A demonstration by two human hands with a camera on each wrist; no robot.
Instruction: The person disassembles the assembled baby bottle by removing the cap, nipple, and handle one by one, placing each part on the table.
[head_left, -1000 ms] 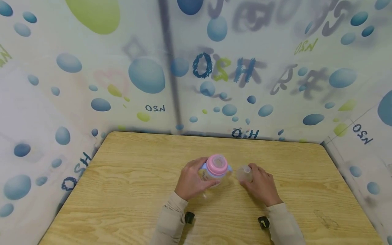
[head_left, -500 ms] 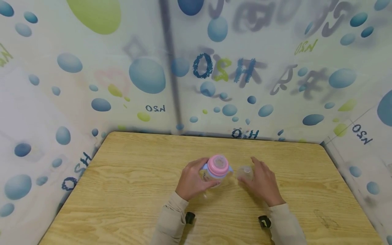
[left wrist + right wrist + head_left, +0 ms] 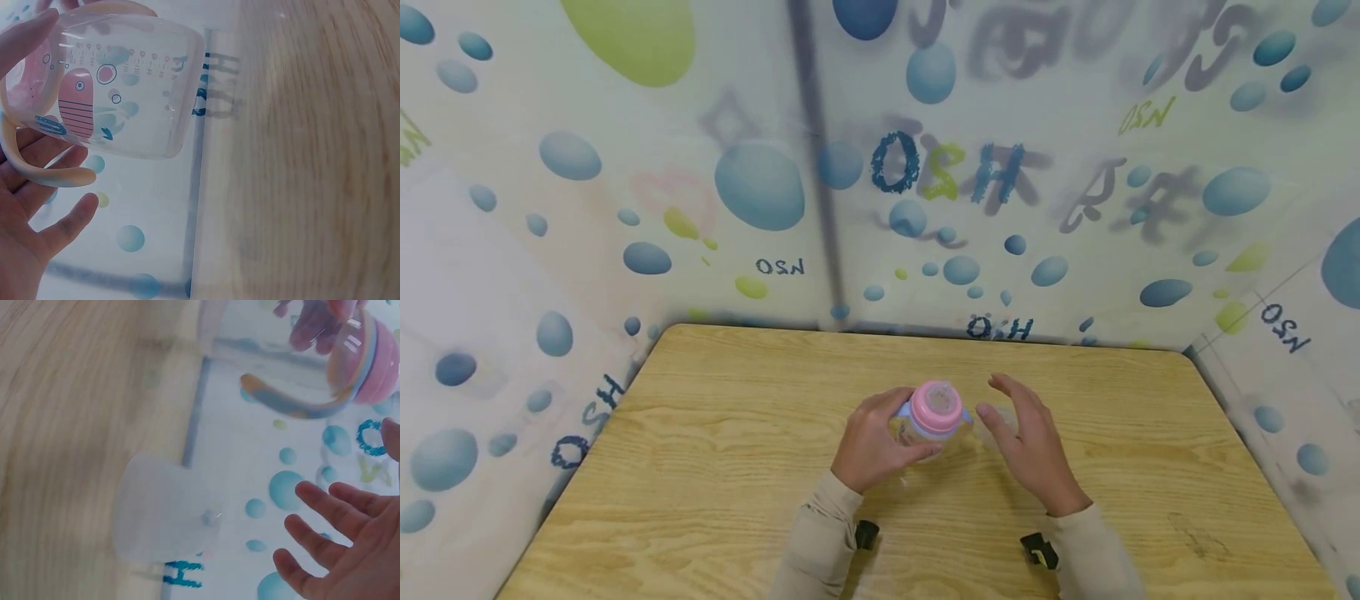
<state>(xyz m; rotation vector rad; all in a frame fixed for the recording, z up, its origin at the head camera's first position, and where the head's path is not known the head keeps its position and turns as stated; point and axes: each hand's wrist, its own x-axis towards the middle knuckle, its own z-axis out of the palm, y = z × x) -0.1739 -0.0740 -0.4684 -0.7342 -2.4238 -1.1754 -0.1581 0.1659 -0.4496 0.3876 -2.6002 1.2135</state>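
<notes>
My left hand (image 3: 872, 442) grips a baby bottle (image 3: 937, 406) by its side, thumb across the front. It has a pink collar and pale blue side handles (image 3: 294, 407). The left wrist view shows its clear body (image 3: 147, 87) with a pink striped print and a measuring scale. To the right, my right hand (image 3: 1036, 446) is open, fingers spread and holding nothing, above and beside a translucent bottle cap (image 3: 164, 512). That cap stands on the table, partly hidden behind the hand in the head view.
The wood-grain table (image 3: 737, 467) reaches back to a white curtain (image 3: 760, 100) printed with blue and green drops. Black wrist mounts (image 3: 866, 534) sit beneath both forearms. Curtain panels also stand at left and right.
My right hand has let go of the translucent cap, opened and lifted from it, drawing toward the bottle. The cap stays in place. My left hand keeps the bottle almost still.
</notes>
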